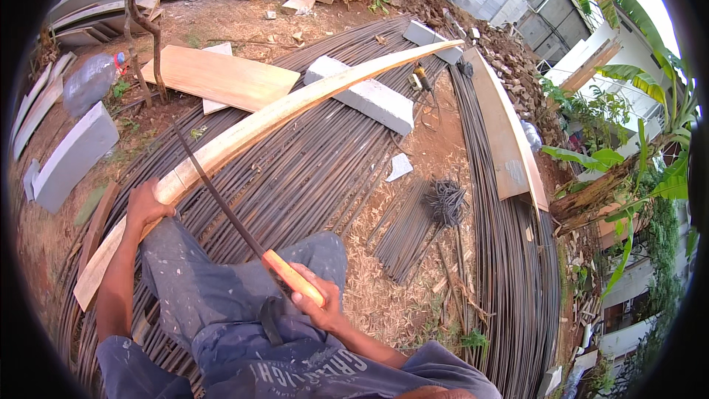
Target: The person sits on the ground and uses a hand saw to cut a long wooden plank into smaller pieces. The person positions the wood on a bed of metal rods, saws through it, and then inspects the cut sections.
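- Above the steel bars, your long plank looks whole, a thin line crossing it beside the saw.
- Your left grip clasps it; your right grip wraps the saw's orange handle.
- Sawing through seems left to do.
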A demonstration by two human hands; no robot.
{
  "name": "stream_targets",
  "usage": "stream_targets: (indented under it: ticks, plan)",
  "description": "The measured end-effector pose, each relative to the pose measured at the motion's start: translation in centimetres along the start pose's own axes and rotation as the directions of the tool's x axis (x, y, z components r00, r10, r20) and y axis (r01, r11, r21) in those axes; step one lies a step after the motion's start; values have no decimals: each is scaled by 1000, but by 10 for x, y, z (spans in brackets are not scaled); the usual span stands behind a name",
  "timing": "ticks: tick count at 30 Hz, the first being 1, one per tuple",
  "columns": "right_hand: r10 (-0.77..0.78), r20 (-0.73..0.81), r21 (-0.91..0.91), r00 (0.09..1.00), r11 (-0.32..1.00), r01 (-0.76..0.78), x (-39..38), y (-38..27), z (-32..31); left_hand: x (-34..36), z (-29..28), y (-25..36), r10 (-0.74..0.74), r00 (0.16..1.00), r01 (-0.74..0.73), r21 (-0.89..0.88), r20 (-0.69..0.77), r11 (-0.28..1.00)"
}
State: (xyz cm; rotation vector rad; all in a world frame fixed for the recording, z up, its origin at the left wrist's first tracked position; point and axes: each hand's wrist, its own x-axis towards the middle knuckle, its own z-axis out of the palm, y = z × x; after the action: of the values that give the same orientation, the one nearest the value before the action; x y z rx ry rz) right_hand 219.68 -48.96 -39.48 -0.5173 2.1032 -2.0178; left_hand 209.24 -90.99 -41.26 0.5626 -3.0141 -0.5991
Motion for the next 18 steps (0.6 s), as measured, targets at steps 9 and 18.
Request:
stream_targets:
  ticks: [9,18]
  plan:
    - [-49,17,-32,999,998,49,-8,-18,10,-22,-4,21,11,995,-3,77,-100,997]
    - [-139,-3,-67,990,988,138,4,-19,35,-9,-6,13,31,999,-30,62,-11,998]
